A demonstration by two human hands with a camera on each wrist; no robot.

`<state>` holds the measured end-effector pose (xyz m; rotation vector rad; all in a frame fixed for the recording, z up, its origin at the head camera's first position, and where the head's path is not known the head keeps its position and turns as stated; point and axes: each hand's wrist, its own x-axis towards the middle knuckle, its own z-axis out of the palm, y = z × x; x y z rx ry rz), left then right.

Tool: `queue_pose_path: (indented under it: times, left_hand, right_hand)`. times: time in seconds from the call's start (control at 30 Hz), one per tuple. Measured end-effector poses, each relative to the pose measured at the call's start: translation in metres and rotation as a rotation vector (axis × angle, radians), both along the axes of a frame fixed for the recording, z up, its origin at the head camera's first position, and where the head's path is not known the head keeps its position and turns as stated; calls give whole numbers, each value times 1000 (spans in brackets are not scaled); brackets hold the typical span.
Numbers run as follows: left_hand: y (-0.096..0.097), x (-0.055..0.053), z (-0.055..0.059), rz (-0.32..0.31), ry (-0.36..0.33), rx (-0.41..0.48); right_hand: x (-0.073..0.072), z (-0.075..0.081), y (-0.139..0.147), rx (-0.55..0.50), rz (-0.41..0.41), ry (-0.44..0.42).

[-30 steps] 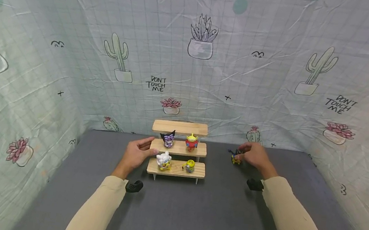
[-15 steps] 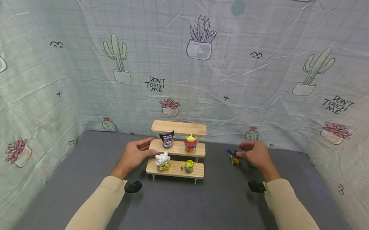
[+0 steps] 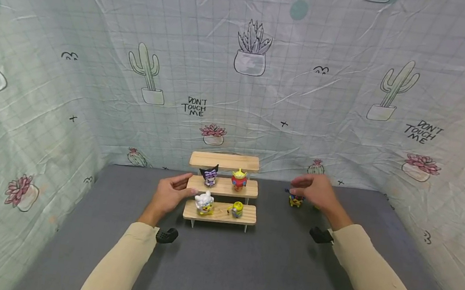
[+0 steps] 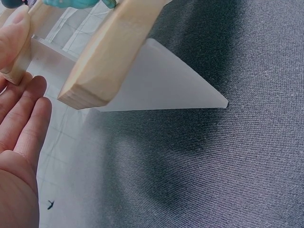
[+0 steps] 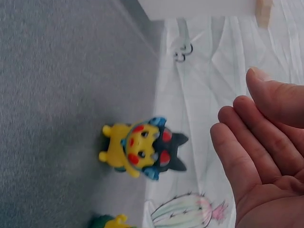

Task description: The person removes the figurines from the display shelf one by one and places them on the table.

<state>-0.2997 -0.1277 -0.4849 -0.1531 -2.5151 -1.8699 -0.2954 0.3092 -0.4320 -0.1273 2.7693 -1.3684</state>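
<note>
A three-tier wooden display stand [image 3: 223, 187] stands at the centre of the table. My left hand [image 3: 167, 195] holds the left end of its middle shelf, thumb in front and fingers behind. In the left wrist view the thumb and fingers [image 4: 33, 118] lie on either side of a board end. To the stand's right, a yellow Pikachu figurine [image 5: 137, 145] in a dark eared hood is upright on the table. My right hand [image 3: 318, 192] hovers just above and beside it, fingers extended, holding nothing. In the right wrist view a gap separates the hand from the figurine.
The middle shelf bears a black-and-purple figurine [image 3: 210, 176] and a red-and-green one [image 3: 239, 179]. On the lowest shelf are a white-hooded figurine [image 3: 204, 203] and a Minion figurine [image 3: 237, 209]. A green-and-yellow figurine [image 5: 111, 222] is near the Pikachu. Patterned cloth [image 3: 173, 128] closes off the back.
My right hand's fingertips have come off the Pikachu figurine, and the hand has shifted slightly up and left. The figurine now stands straighter. My left hand keeps its place at the stand.
</note>
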Motion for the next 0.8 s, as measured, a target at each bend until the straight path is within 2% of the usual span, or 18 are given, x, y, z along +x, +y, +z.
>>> queue_pose_path:
  times: [0.4, 0.6, 0.8]
  left_hand:
    - [0, 0, -2, 14, 18, 5]
    - [0, 0, -2, 10, 14, 0]
    - [0, 0, -1, 15, 8, -14]
  right_hand:
    - [9, 4, -30, 17, 113, 81]
    - [14, 8, -46, -18, 128, 107]
    - [18, 8, -62, -18, 126, 87]
